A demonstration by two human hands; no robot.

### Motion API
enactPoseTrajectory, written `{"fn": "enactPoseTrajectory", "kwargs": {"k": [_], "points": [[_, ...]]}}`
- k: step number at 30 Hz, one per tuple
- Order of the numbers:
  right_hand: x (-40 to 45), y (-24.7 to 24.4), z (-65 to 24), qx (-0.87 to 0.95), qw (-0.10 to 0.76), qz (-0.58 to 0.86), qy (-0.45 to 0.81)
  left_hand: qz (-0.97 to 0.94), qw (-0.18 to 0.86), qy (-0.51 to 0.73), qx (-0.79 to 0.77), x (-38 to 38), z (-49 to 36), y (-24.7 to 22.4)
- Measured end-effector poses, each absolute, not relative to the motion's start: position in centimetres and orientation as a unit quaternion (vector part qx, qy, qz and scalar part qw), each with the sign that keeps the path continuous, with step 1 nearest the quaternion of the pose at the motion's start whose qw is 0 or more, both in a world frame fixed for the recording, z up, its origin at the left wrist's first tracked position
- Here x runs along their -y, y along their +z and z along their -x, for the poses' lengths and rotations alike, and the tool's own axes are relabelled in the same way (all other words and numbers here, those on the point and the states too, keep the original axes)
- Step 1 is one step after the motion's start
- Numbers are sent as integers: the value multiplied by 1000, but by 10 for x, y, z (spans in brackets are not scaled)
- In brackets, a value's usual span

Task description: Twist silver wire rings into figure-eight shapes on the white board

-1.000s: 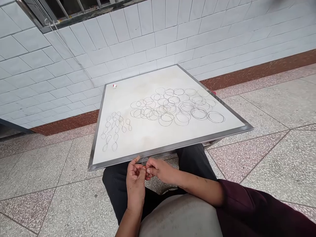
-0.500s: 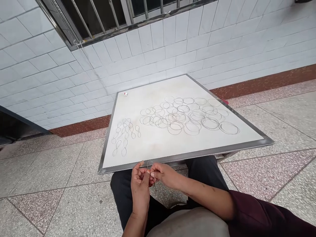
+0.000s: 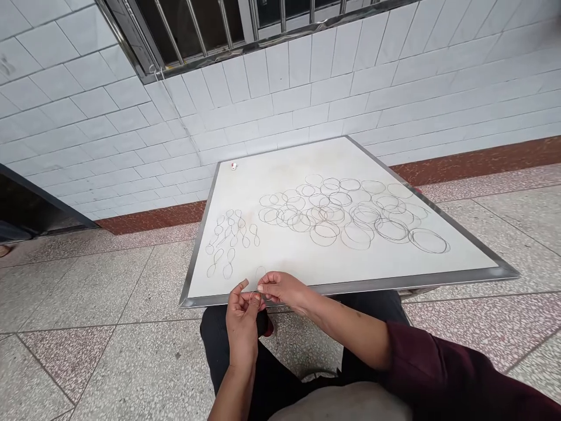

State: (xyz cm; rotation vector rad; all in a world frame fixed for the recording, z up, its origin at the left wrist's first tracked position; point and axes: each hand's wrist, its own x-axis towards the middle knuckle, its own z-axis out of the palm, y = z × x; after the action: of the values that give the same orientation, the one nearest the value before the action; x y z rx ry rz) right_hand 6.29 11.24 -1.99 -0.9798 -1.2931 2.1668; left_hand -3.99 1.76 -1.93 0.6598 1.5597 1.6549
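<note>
A thin wire loop (image 3: 260, 268) rises above my fingers at the front edge of the white table (image 3: 289, 263). My left hand (image 3: 244, 307) pinches its lower part between thumb and fingers, with one finger stretched out. My right hand (image 3: 280, 287) grips the wire near its middle, thumb against fingers. The two hands are close together, just over the table's metal rim. On the table's left lie several wires twisted into figure-eights (image 3: 228, 263). Many larger round wire rings (image 3: 324, 234) overlap across the middle and right.
A small white and red object (image 3: 234, 166) sits in the far left corner. Behind the table stands a white tiled wall (image 3: 280, 117) with a barred window (image 3: 210, 29). My legs (image 3: 214, 333) are under the front edge, above a speckled stone floor (image 3: 131, 362).
Both hands have shifted slightly left, and my right hand has risen relative to the left. The wire loop now shows higher, over the tabletop. The camera view has moved a little.
</note>
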Motion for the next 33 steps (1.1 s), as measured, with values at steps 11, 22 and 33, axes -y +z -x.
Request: {"fn": "enactPoseTrajectory", "kwargs": {"k": [11, 22, 33], "points": [[-121, -23, -62, 384, 174, 381, 823, -226, 394, 645, -615, -24, 47, -21], [-134, -21, -47, 408, 160, 405, 803, -215, 355, 657, -629, -35, 62, -28], [-151, -37, -20, 459, 182, 390, 777, -216, 329, 651, -649, -52, 84, -29]]}}
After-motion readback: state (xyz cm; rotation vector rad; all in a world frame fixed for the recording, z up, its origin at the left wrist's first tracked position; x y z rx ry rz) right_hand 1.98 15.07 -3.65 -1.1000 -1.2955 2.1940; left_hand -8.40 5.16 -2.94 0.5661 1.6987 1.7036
